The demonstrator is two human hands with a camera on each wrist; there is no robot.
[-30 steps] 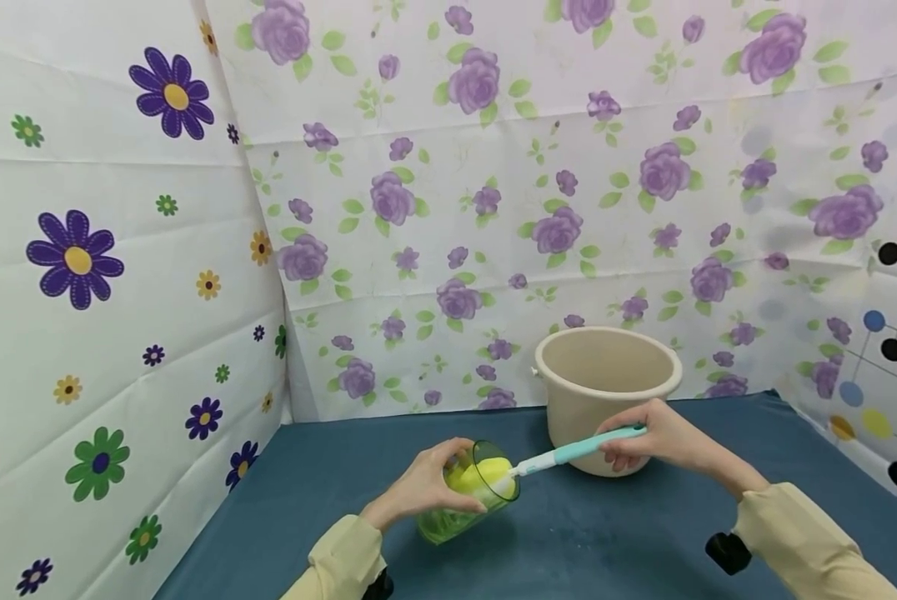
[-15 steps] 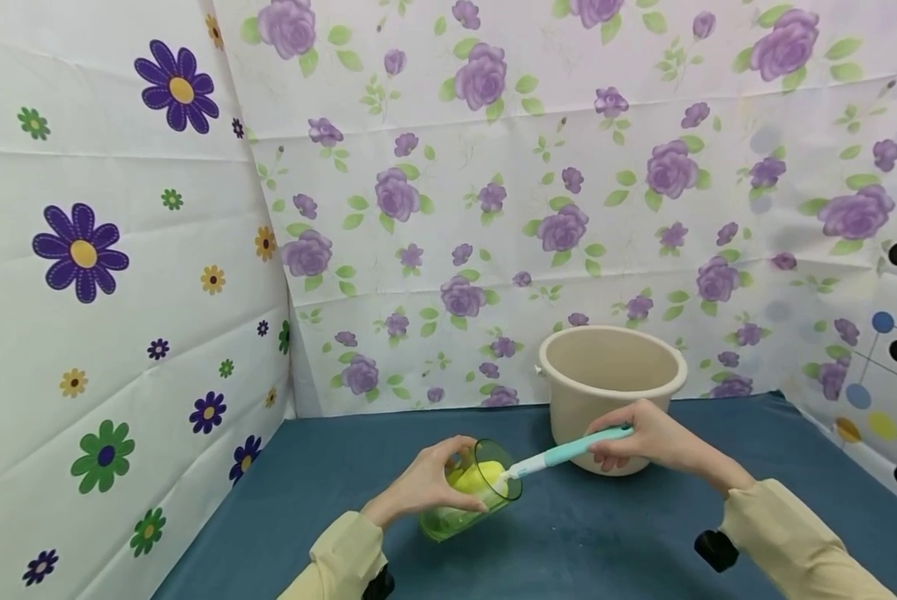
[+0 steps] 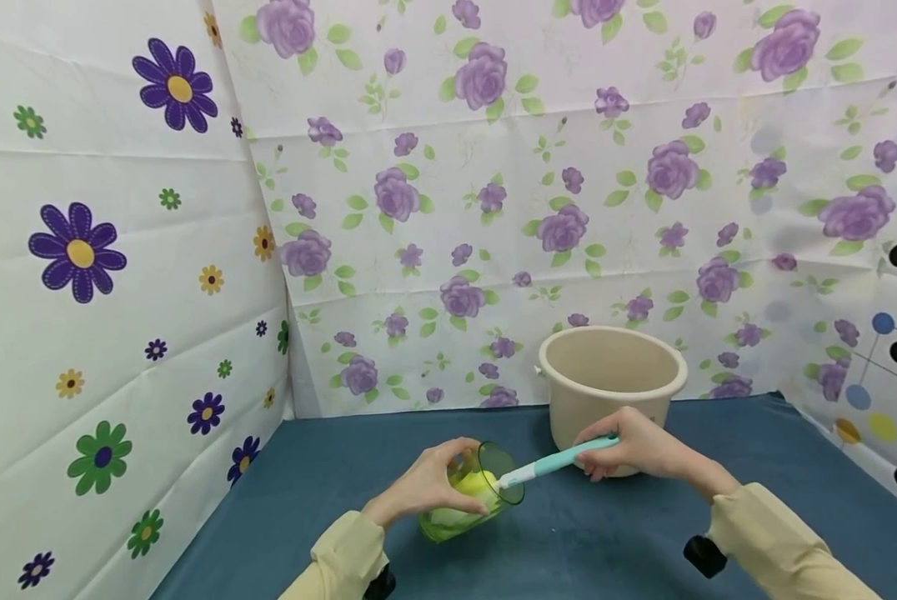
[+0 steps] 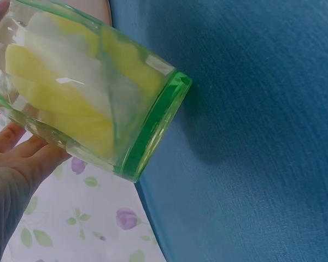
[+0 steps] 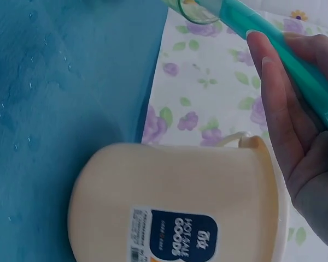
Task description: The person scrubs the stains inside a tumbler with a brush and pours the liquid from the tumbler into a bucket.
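My left hand (image 3: 428, 483) holds a clear green-tinted drinking glass (image 3: 452, 527) around its side, tilted, its mouth facing up and right. The glass is above the blue cloth; its thick green base (image 4: 156, 123) shows in the left wrist view. My right hand (image 3: 628, 446) grips a cup brush by its teal handle (image 3: 561, 460), fingers and thumb around it. The brush's white neck enters the glass's mouth. Its yellow and white sponge head (image 4: 65, 82) is inside the glass, pressed near the wall, seen through it.
A beige bucket (image 3: 576, 400) stands behind my right hand, near the floral backdrop; a label (image 5: 183, 234) is on its side. Water drops (image 5: 30, 84) lie on the blue cloth (image 3: 568, 550). Patterned sheets rise at the left, back and right.
My right hand has moved left and slightly down, pushing the brush deeper into the glass. My left hand keeps its hold on the glass, nearly still.
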